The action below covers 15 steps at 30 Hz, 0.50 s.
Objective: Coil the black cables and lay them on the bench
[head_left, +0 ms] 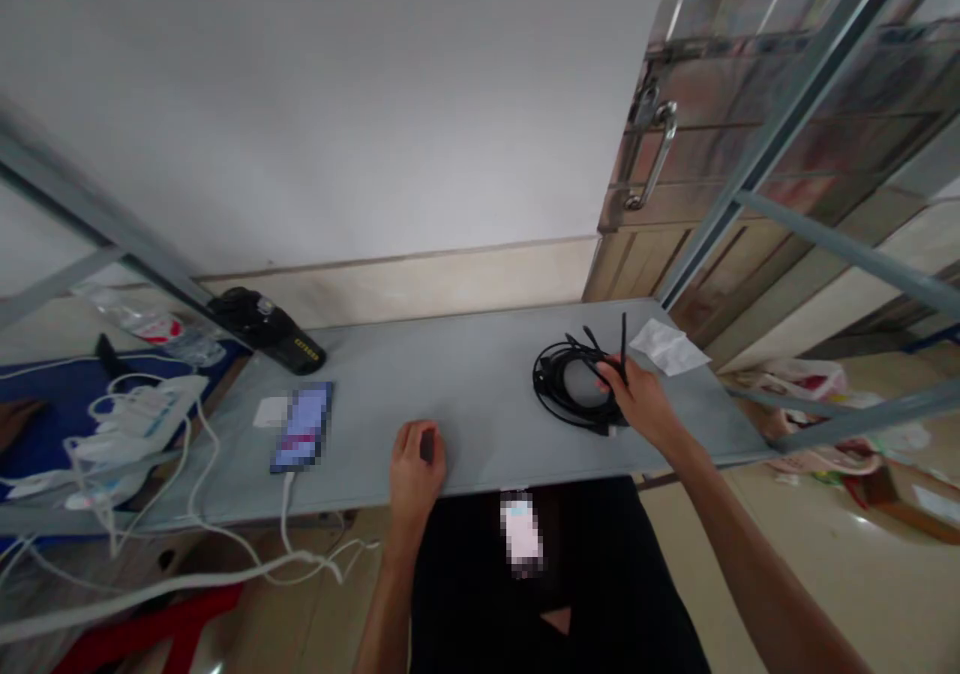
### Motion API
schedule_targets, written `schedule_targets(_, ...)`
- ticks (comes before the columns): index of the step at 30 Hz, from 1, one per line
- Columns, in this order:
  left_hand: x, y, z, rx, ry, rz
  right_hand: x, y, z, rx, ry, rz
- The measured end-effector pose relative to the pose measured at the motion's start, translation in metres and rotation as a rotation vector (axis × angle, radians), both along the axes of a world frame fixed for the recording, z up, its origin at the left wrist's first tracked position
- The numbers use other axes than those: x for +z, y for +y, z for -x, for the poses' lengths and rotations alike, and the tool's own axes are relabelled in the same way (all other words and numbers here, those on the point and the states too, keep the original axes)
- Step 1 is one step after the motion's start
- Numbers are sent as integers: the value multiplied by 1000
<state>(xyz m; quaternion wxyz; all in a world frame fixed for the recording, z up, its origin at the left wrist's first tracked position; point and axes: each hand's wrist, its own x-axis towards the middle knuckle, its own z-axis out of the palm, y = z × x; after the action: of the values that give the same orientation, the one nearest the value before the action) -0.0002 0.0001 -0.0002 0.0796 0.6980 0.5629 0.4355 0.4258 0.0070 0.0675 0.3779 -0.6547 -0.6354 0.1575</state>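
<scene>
A coil of black cable (pixel 564 384) lies on the grey table (pixel 465 384) at its right side, with loose ends sticking up. My right hand (pixel 641 404) rests on the coil's near right part, fingers closed around some strands. My left hand (pixel 416 464) sits near the table's front edge, fingers curled around a small dark object that I cannot make out.
A phone (pixel 302 426) on a white charging cable lies left of my left hand, beside a white card (pixel 270 412). A black bottle (pixel 271 331) lies at the back left, a white paper (pixel 670 345) at the back right. White cables (pixel 127 434) pile up far left.
</scene>
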Motion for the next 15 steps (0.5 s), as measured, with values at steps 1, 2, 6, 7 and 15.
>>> schedule_targets(1,0,0,0,-4,-5,3,7,3,0,6,28,28)
schedule_targets(2,0,0,0,-8,-6,5,13,5,0,14,52,44)
schedule_targets(6,1,0,0,-23,-4,11,27,8,4,27,152,65)
schedule_targets(7,1,0,0,-24,-4,10,30,8,6,22,176,63)
schedule_targets(15,-1,0,0,-25,3,-8,85,4,19,31,456,-126)
